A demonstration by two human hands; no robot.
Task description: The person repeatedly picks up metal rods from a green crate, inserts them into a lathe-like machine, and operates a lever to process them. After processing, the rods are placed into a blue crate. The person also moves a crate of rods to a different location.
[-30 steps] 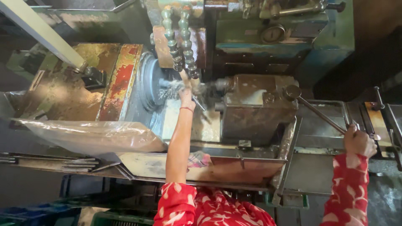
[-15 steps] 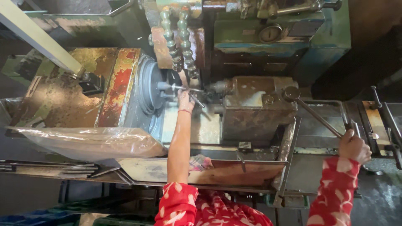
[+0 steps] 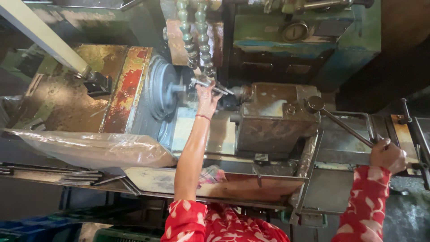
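Your left hand (image 3: 207,96) is stretched far out over the machine, arm straight. Its fingers are closed on a thin metal rod (image 3: 210,86), which lies roughly level just right of the round grey chuck (image 3: 162,87) and under the segmented coolant hoses (image 3: 196,38). Can't tell if the rod's left end sits in the chuck or just touches it; too small and partly hidden by your hand.

Your right hand (image 3: 388,155) is well apart, at the near right. Its fingers are wrapped round the end of a long lever handle (image 3: 347,129), which runs diagonally up-left to a round hub on the rusty brown block (image 3: 275,118), i.e. the slide w/ wet pale patches on top. The block is just right of the rod's right end, w/ a dark spindle nose between them.

Near side: a brown tray (image 3: 251,188) runs along the front edge, w/ a crumpled clear plastic sheet (image 3: 89,148) to its left. Rusty red-yellow housing (image 3: 130,85) is left of the chuck. Green machine body (image 3: 304,49) at far right. Both your sleeves are red w/ white print.
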